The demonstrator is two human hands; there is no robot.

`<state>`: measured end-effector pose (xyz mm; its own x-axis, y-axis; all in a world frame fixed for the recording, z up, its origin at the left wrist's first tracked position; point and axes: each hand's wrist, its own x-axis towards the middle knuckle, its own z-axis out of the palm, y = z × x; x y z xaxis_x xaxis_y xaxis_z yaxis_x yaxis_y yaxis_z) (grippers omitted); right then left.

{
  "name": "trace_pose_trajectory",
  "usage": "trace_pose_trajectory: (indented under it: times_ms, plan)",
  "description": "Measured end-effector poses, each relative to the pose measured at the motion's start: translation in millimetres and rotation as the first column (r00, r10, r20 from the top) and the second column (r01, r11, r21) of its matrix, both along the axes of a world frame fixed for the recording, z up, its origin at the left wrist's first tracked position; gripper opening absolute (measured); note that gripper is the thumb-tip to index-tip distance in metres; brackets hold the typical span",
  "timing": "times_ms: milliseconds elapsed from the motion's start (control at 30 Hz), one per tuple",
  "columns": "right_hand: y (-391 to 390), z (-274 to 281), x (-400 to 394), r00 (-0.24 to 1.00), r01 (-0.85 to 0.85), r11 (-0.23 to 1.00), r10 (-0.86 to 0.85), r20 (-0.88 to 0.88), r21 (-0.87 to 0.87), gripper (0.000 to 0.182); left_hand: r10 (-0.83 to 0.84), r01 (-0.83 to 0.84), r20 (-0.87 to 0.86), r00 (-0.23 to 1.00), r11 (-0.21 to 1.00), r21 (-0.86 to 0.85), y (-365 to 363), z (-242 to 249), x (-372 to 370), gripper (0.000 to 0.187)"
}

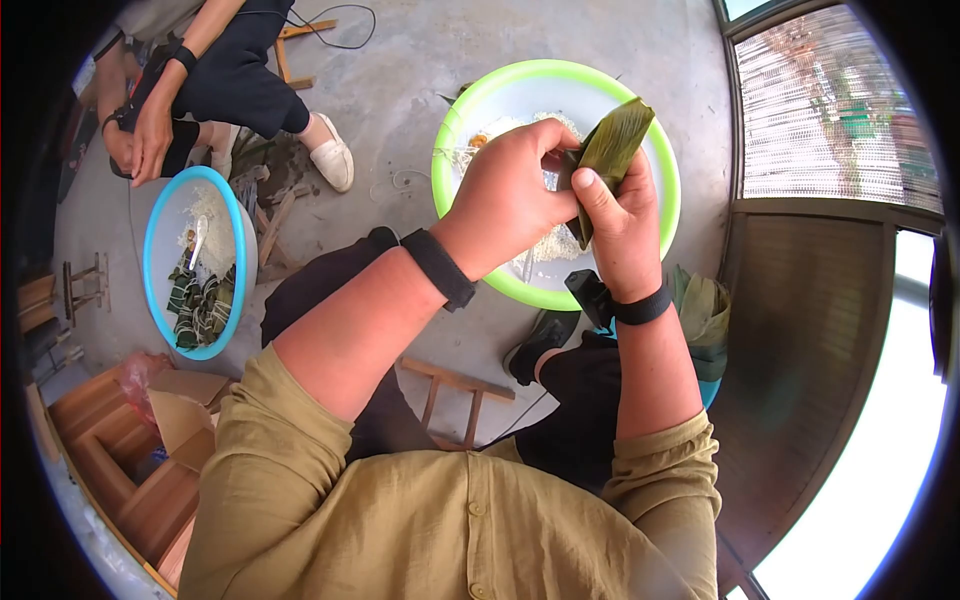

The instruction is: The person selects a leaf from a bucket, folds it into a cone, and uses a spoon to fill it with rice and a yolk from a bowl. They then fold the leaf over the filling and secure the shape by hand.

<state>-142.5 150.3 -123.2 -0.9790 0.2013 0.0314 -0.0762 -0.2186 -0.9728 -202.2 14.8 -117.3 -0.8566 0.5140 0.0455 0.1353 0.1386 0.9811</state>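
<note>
A folded green leaf point(622, 135), likely bamboo, is held up between my two hands over a white basin with a lime-green rim point(447, 140). My right hand point(625, 225) grips the leaf's lower part, with the thumb pressed against its near side. From the left, my left hand point(512, 190) is curled closed on the leaf's edge; its fingertips are partly hidden. White rice point(555, 243) lies in the basin below. Whether the leaf has anything inside cannot be seen.
At left, a blue-rimmed basin point(152, 262) holds rice, a white spoon point(199, 240) and several tied leaf parcels point(205, 305). Another person point(240, 85) sits beyond it. Wooden stools point(455, 380), a cardboard box point(185, 415) and more leaves point(703, 310) stand around me.
</note>
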Motion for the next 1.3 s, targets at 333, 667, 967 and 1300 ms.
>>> trace_pose_trajectory:
  times_ms: [333,667,967,1300]
  plan:
    - [-1,-4,-11,0.982,0.187,0.926,-0.182,0.046,-0.328,0.021,0.093,-0.087,-0.157,0.983,0.995,0.041,20,-19,2,0.033]
    - [0,-9,-14,0.985,0.17,0.886,-0.15,0.08,-0.432,0.021,0.072,-0.072,0.008,0.997,0.997,0.03,21,-9,-1,0.033]
    - [7,-22,-15,0.991,0.136,0.891,-0.119,0.068,-0.433,0.02,-0.024,0.017,-0.083,0.996,0.996,-0.085,16,-6,-5,0.036]
    - [3,-7,-13,0.98,0.198,0.824,-0.169,0.103,-0.53,0.011,-0.17,0.166,-0.102,0.98,0.985,-0.042,7,-6,1,0.052]
